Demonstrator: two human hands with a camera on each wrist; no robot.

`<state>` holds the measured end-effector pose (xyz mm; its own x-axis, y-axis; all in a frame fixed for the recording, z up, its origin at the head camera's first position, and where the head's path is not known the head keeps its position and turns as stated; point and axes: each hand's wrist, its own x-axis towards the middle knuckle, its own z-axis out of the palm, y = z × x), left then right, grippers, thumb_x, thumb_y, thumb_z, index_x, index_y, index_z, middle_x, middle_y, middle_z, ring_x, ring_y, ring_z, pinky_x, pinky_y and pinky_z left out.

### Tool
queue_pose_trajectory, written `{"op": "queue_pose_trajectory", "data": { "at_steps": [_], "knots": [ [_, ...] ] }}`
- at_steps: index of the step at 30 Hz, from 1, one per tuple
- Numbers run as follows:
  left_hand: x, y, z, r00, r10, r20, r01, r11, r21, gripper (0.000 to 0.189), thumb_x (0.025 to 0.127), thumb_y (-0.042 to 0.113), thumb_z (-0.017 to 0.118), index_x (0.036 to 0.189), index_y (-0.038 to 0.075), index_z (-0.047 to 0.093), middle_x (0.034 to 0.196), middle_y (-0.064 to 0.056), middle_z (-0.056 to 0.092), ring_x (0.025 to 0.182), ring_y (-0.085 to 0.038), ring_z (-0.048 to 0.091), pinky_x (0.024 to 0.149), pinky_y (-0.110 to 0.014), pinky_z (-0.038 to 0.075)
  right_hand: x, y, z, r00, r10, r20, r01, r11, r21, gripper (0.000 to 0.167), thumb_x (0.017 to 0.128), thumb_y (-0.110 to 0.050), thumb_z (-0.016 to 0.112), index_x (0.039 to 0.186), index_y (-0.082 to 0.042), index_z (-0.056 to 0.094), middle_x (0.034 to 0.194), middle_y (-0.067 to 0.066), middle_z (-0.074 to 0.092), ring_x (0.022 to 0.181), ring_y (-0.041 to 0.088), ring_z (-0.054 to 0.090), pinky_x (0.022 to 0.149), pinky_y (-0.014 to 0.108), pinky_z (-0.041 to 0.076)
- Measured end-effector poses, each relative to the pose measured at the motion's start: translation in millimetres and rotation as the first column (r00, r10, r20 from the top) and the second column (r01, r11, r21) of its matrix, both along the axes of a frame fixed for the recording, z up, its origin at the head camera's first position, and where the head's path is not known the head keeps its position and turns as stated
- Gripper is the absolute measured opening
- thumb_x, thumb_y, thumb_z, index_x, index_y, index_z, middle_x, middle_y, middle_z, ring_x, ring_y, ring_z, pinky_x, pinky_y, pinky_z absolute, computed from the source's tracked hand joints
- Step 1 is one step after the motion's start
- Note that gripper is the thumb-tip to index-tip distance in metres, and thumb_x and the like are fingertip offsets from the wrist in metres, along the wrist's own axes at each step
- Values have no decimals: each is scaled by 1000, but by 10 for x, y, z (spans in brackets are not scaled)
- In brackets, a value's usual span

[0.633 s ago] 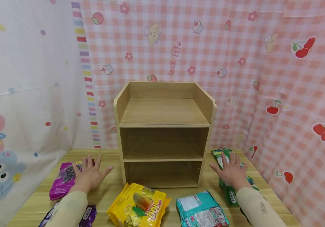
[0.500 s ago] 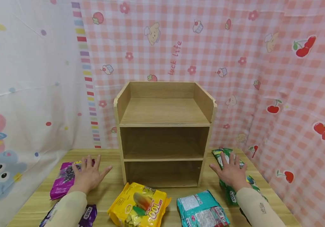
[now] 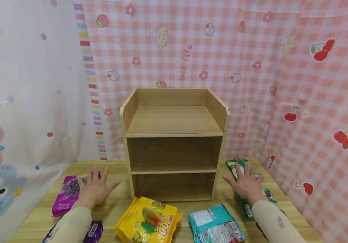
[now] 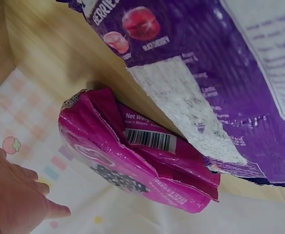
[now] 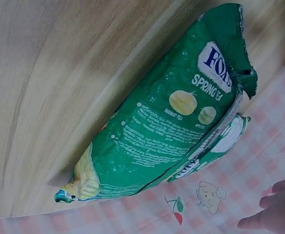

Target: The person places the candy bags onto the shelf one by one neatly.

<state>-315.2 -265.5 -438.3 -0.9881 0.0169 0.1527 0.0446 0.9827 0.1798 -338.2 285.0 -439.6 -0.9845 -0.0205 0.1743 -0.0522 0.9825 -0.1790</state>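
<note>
My left hand (image 3: 93, 190) hovers palm down with fingers spread, overlapping a magenta candy bag (image 3: 67, 195) in the head view. Below my left sleeve lies a purple candy bag (image 3: 93, 232), large in the left wrist view (image 4: 220, 73). On the right, my right hand (image 3: 247, 184) is spread the same way over green candy bags (image 3: 247, 206); one green bag (image 5: 166, 117) shows "FOX'S Spring Tea" lettering in the right wrist view. Between the hands lie a yellow candy bag (image 3: 149, 219) with a mango picture and a teal candy bag (image 3: 215, 224). Neither hand holds anything.
A wooden shelf unit (image 3: 174, 133) with three levels stands at the back middle of the wooden table (image 3: 116, 209). Its levels show bare boards. Behind and to the right hangs a pink checked cloth (image 3: 180, 44); a white printed cloth (image 3: 34, 84) hangs at left.
The head view has shifted very slightly, so the shelf and bags sit a few pixels over. Both hands keep their spread pose above the bags.
</note>
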Motion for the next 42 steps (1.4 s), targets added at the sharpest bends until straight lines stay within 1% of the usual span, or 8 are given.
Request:
{"op": "queue_pose_trajectory", "data": {
  "at_steps": [5, 10, 16, 21, 26, 32, 37, 42],
  "knots": [
    [18, 14, 11, 1000, -5, -13, 5, 1000, -17, 96, 94, 73, 34, 154, -1, 26, 151, -43, 12, 139, -61, 8, 100, -81, -4, -13, -19, -7, 999, 8, -31, -8, 1000, 5, 98, 93, -77, 32, 157, -3, 22, 156, 37, 13, 141, 58, 9, 100, 81, 4],
    [26, 29, 40, 999, -17, -41, 16, 1000, -22, 94, 95, 72, 35, 153, -2, 29, 150, -44, 14, 138, -61, 11, 99, -81, -3, -9, -41, 14, 997, 26, -73, -26, 1000, 6, 94, 94, -73, 36, 155, -2, 26, 154, 37, 18, 141, 57, 11, 100, 81, 4],
    [33, 67, 36, 999, -30, -30, 30, 1000, -3, 95, 95, 72, 35, 152, -4, 28, 149, -45, 14, 138, -61, 13, 100, -80, -1, 35, -73, 56, 995, 41, -86, -40, 999, 5, 91, 96, -70, 38, 155, -2, 27, 154, 36, 23, 140, 57, 16, 101, 81, 8],
    [39, 104, 52, 999, -37, -31, 37, 999, -3, 94, 95, 72, 34, 151, -3, 32, 148, -44, 21, 136, -61, 20, 101, -80, 7, 67, -99, 104, 993, 54, -108, -54, 999, 7, 88, 97, -68, 39, 153, -1, 32, 152, 34, 28, 138, 57, 23, 100, 80, 15],
    [52, 113, 89, 999, -37, -23, 37, 999, -5, 94, 95, 73, 32, 150, -3, 33, 147, -43, 26, 136, -59, 25, 101, -79, 13, 79, -141, 158, 992, 76, -101, -77, 997, -1, 87, 97, -68, 38, 152, -1, 35, 150, 33, 33, 135, 57, 30, 100, 78, 22],
    [49, 119, 114, 998, -58, -3, 58, 998, 10, 93, 96, 72, 32, 149, -5, 35, 146, -42, 29, 133, -59, 29, 101, -77, 21, 76, -163, 201, 992, 90, -91, -91, 996, -11, 84, 98, -65, 38, 151, 0, 37, 147, 32, 40, 128, 56, 40, 99, 75, 28],
    [56, 144, 136, 998, -68, 14, 68, 998, 7, 91, 97, 70, 32, 148, -5, 37, 144, -41, 34, 130, -59, 36, 98, -75, 30, 57, -157, 228, 989, 102, -108, -104, 994, -16, 80, 100, -64, 36, 148, 0, 42, 141, 31, 47, 122, 54, 48, 94, 72, 36],
    [62, 151, 162, 996, -86, 26, 85, 996, 11, 92, 97, 70, 32, 146, -7, 40, 141, -41, 39, 122, -60, 44, 93, -72, 37, 67, -169, 273, 986, 113, -124, -117, 993, -24, 73, 101, -59, 38, 145, -1, 46, 138, 31, 51, 117, 53, 53, 92, 70, 40]
  ]
}}
